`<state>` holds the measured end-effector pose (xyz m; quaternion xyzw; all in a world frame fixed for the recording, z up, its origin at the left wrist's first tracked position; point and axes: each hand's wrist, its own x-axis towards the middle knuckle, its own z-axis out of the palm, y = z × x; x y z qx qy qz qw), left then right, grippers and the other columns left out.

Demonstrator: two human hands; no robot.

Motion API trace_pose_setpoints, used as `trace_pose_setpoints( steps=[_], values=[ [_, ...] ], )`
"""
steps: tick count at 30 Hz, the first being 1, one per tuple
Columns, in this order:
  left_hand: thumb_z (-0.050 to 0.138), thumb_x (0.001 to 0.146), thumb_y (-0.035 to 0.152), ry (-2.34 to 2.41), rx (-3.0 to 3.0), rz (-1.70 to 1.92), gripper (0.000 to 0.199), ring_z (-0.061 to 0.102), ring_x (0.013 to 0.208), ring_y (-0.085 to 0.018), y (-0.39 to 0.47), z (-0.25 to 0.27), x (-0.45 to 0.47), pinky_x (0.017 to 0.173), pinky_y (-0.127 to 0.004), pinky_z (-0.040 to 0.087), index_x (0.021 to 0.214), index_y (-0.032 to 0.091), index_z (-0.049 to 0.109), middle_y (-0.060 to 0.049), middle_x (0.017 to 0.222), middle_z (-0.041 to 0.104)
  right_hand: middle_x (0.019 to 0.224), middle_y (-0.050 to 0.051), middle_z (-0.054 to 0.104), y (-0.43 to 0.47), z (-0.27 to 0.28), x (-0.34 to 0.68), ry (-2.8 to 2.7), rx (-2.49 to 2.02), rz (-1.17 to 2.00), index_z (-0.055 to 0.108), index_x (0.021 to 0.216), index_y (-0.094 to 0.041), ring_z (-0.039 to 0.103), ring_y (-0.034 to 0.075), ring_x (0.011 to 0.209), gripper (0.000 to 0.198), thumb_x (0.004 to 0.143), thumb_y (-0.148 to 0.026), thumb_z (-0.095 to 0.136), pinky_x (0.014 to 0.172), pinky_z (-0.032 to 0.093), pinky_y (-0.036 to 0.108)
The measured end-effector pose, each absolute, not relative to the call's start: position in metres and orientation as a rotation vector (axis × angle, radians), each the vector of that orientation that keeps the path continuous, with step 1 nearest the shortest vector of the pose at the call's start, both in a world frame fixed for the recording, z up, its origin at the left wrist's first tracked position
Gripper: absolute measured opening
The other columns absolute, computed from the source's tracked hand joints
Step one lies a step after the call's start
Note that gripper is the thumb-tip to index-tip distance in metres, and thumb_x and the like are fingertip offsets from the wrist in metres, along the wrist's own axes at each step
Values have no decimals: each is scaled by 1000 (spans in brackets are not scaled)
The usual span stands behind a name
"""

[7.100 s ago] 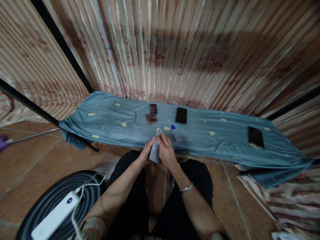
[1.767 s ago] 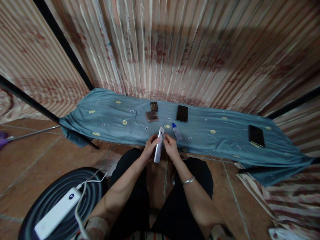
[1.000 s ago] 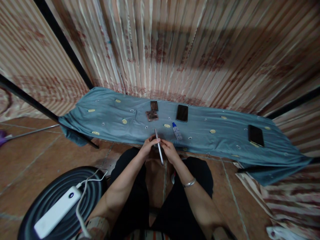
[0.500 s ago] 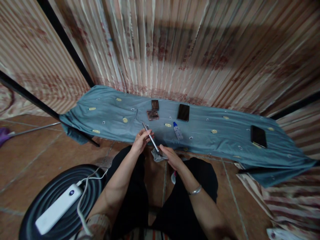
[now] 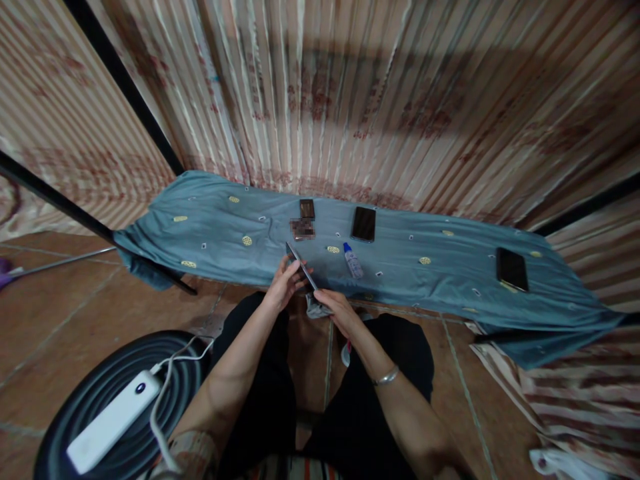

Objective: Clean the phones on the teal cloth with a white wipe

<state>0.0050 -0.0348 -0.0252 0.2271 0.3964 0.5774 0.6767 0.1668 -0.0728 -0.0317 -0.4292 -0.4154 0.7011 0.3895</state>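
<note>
A thin phone (image 5: pixel 305 273) with a silvery edge slants between my two hands above the near edge of the cloth, turned almost edge-on. My left hand (image 5: pixel 284 285) grips it along its side, thumb on the edge and fingers partly behind it. My right hand (image 5: pixel 337 311) closes on its lower end. A crumpled grey cloth (image 5: pixel 316 308) hangs just beneath my right hand; whether the fingers hold it, I cannot tell. Beyond my hands, a small blue-capped bottle (image 5: pixel 353 262) lies on the blue patterned cover (image 5: pixel 225 227).
A dark phone (image 5: pixel 363 224) lies behind the bottle, another phone (image 5: pixel 512 269) far right. A small dark square item (image 5: pixel 307 209) sits beside a blurred patch. Black poles (image 5: pixel 125 87) rise at the left. A white power bank (image 5: pixel 113 421) with a cable rests on a round black stool (image 5: pixel 55 427).
My right hand has moved up and left onto the phone's lower end. The phone has turned slightly in my left hand, whose fingers have spread a little. The view has shifted slightly.
</note>
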Motion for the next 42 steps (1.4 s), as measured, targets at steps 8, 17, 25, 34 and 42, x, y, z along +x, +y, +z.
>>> trace_pose_setpoints(
  steps=[8,17,25,34,42],
  values=[
    [91,60,25,891,523,1240,49,72,94,-23,-39,-28,10,86,-38,54,99,18,62,-6,107,72,86,4,75,-68,-44,165,-1053,-1072,1731,79,97,-19,68,22,86,52,66,-60,82,89,49,37],
    [92,55,24,926,552,1324,62,67,108,-24,-39,-27,7,84,-36,53,107,24,59,-3,112,69,94,5,77,-64,-46,164,-1015,-1041,1792,79,101,-20,69,21,89,52,64,-55,86,90,49,35],
    [92,47,17,985,711,1404,73,67,92,-17,-35,-31,12,86,-30,49,112,24,59,2,93,70,66,0,71,-60,-73,158,-942,-1183,1692,78,83,-15,59,13,59,54,49,-56,89,62,45,27],
    [91,48,18,1050,679,1439,66,66,85,-16,-37,-22,12,81,-28,49,106,22,60,3,85,68,61,-1,68,-61,-57,168,-1047,-1250,1633,78,74,-16,59,15,59,51,50,-61,86,62,45,29],
    [91,48,30,1106,532,1330,60,61,68,-14,-39,-22,13,57,-24,47,99,21,61,4,76,66,77,4,76,-57,-29,191,-876,-1158,1562,77,81,-19,69,25,82,51,55,-62,85,80,54,38]
  ],
)
